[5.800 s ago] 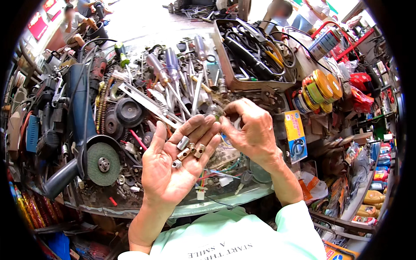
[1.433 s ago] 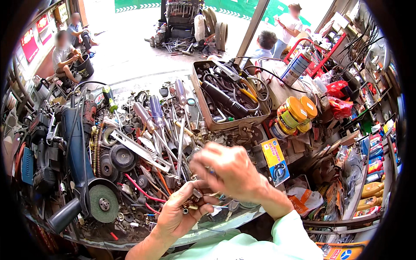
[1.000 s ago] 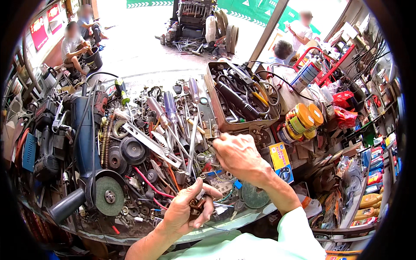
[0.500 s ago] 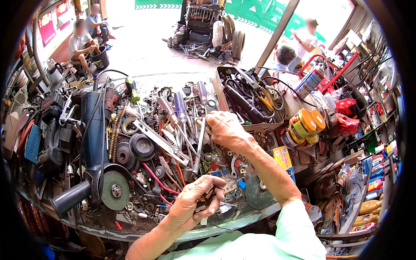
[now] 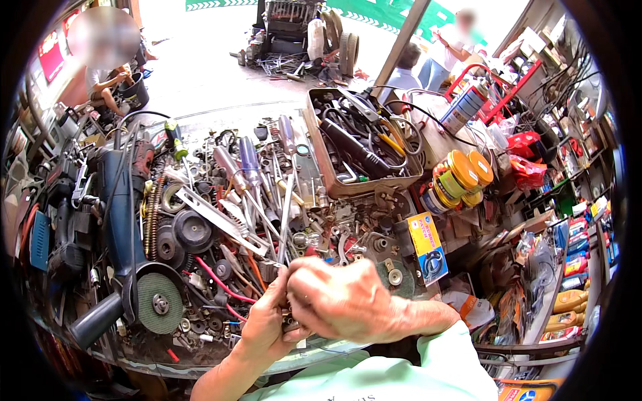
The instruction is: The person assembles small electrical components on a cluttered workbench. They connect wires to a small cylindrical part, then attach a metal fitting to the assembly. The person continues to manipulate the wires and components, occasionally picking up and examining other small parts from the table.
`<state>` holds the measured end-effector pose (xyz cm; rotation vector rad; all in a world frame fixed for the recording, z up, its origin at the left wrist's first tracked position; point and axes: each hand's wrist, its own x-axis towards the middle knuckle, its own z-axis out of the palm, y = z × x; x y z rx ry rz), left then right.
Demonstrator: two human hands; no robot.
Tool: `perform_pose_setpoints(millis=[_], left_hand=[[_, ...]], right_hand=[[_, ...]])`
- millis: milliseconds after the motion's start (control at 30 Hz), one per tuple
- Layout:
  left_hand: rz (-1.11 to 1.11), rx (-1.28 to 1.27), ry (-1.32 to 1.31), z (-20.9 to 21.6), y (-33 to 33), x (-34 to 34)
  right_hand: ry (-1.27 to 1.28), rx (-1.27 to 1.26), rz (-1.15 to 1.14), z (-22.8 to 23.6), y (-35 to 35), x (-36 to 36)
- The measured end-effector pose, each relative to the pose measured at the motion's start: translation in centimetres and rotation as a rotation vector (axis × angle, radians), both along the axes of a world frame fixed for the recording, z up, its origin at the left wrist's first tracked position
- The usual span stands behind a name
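Above the front of the cluttered bench, my two hands meet. My left hand [image 5: 265, 327] is closed with its thumb upward; the small brownish metal pieces seen in it earlier are now mostly covered. Folded over it, the fingers of my right hand [image 5: 351, 301] curl together against the left fingers. What the right fingertips grip is hidden. Just beyond the hands lie a long thin metal tool [image 5: 287, 214], a clear-handled screwdriver [image 5: 229, 166], a purple-handled screwdriver [image 5: 249, 157] and a flat slotted metal bar [image 5: 217, 217].
To the left lies an angle grinder [image 5: 124, 214] with a green disc [image 5: 160, 304]. A metal box [image 5: 361, 185] of cables and tools sits at the back. Yellow-lidded jars [image 5: 461, 174] and a yellow-blue carton [image 5: 426, 247] stand right. People [image 5: 110, 83] are beyond the bench.
My right hand has come back from among the tools near the box and now covers my left hand. The view has shifted, so the bench appears further left.
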<state>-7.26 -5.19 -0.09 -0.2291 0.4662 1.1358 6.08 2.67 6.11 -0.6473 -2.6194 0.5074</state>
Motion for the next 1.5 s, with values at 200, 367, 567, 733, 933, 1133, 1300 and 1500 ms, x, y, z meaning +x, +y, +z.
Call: perform_pose_setpoints(millis=[200, 367, 567, 733, 933, 1133, 1300, 1500], left_hand=[[-0.065, 0.309, -0.029, -0.9, 0.0, -0.2], [-0.044, 0.213, 0.063, -0.8, 0.1, 0.3], [-0.043, 0.246, 0.052, -1.1, 0.1, 0.6], [-0.056, 0.229, 0.105, -1.2, -0.3, 0.3], [-0.071, 0.253, 0.156, -1.1, -0.2, 0.3], [-0.102, 0.265, 0.205, -0.8, 0.1, 0.9], [-0.060, 0.269, 0.199, -1.1, -0.2, 0.6], [-0.084, 0.269, 0.168, -1.3, 0.1, 0.7]], right_hand=[[0.083, -0.033, -0.168, -0.2, 1.0, 2.1], [-0.182, 0.133, -0.654, -4.2, 7.2, 4.8], [-0.246, 0.145, -0.596, -6.2, 8.4, 5.1], [-0.269, 0.014, -0.497, -4.8, 7.2, 4.6], [-0.164, -0.009, -0.473, -4.9, 6.7, 4.5], [-0.323, 0.008, -0.368, -6.2, 5.6, 2.8], [-0.273, 0.018, -0.454, -4.4, 6.6, 4.0], [-0.289, 0.099, -0.417, -6.2, 8.3, 5.8]])
